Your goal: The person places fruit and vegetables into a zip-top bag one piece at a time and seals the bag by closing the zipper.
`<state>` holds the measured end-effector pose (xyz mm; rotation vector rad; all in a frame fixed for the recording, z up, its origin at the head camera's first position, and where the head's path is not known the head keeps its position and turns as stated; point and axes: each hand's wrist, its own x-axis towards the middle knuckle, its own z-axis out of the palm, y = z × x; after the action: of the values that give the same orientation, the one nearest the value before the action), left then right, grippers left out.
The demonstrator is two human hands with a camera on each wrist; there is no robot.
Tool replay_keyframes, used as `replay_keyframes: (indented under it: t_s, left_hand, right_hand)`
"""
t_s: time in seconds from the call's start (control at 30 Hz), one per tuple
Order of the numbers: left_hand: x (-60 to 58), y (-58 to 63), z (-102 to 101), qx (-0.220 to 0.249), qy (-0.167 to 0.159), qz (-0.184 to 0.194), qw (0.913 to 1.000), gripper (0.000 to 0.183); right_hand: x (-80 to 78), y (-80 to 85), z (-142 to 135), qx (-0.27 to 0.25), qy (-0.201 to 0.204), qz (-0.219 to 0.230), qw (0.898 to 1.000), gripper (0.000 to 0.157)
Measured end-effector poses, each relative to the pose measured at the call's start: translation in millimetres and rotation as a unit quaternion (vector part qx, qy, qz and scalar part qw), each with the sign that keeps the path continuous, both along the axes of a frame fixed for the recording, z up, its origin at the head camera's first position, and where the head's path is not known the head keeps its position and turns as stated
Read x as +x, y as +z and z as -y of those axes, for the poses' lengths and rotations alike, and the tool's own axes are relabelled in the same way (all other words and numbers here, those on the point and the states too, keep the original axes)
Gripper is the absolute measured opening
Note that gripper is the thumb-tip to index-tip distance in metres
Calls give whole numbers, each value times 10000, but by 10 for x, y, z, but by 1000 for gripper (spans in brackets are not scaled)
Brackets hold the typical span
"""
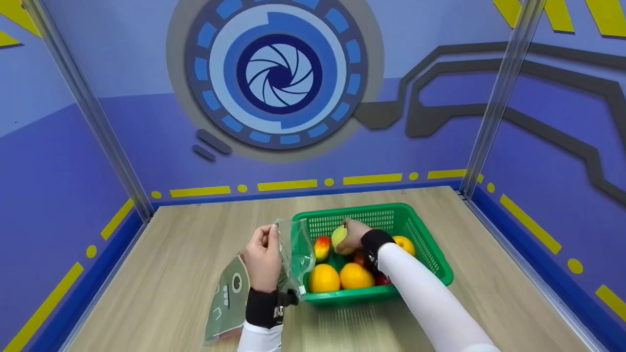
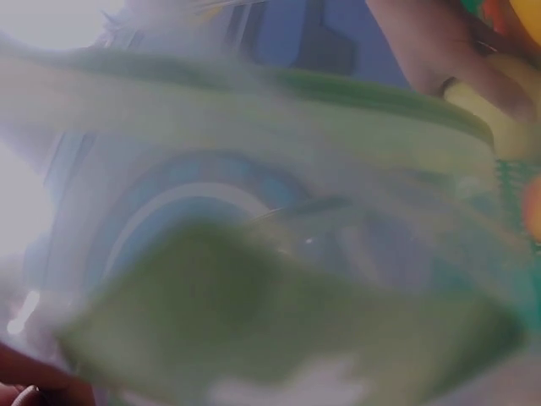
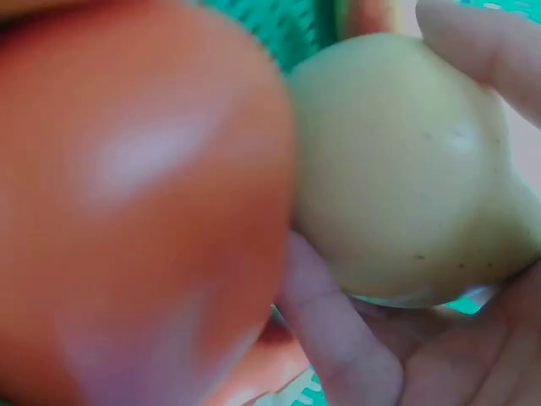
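Note:
My right hand (image 1: 357, 234) reaches into a green plastic basket (image 1: 337, 297) and grips a yellow-green pear (image 1: 339, 237). In the right wrist view, fingers curl around the pear (image 3: 397, 169) beside a large orange-red fruit (image 3: 144, 194). At the basket's left side, my left hand (image 1: 262, 259) pinches the upper edge of a clear plastic bag (image 1: 299, 249). Its green printed side (image 1: 227, 298), with a cartoon face, hangs left of the wrist. The bag (image 2: 254, 313) fills most of the left wrist view, blurred.
In the basket lie a red-yellow mango (image 1: 321, 248), two oranges (image 1: 324, 278) at the front, a yellow fruit (image 1: 405, 246) at the right, and red fruit partly hidden under the right forearm. The wooden table (image 1: 181, 254) is enclosed by blue panels (image 1: 146, 132).

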<state>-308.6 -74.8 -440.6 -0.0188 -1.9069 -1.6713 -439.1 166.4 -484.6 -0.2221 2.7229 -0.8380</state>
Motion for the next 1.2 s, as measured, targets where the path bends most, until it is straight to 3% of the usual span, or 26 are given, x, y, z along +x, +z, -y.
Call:
replay_keyframes:
  t_s: [0.27, 0.43, 0.67, 0.8, 1.0, 1.2]
  left_hand:
    - [-6, 0, -1, 42, -2, -17, 10000, 14]
    - [-13, -10, 0, 28, -6, -33, 10000, 16]
    - [-13, -5, -5, 3, 3, -32, 10000, 14]
    - [-27, -10, -2, -96, 35, -133, 9999, 14]
    - [-22, -12, -4, -114, 19, 0, 9999, 15]
    - [1, -1, -5, -147, -4, 181, 9997, 16]
  right_hand:
    - [65, 214, 22, -653, 144, -118, 9977, 84]
    - [141, 439, 49, -948, 373, -287, 9944, 83]
    - [380, 819, 96, -1429, 873, -712, 9833, 76]
    - [563, 956, 168, -1505, 1286, -830, 9767, 71]
    - [781, 1016, 317, -1441, 1682, -587, 9734, 69]
    - [865, 938, 557, -1342, 2095, -525, 9671, 72]
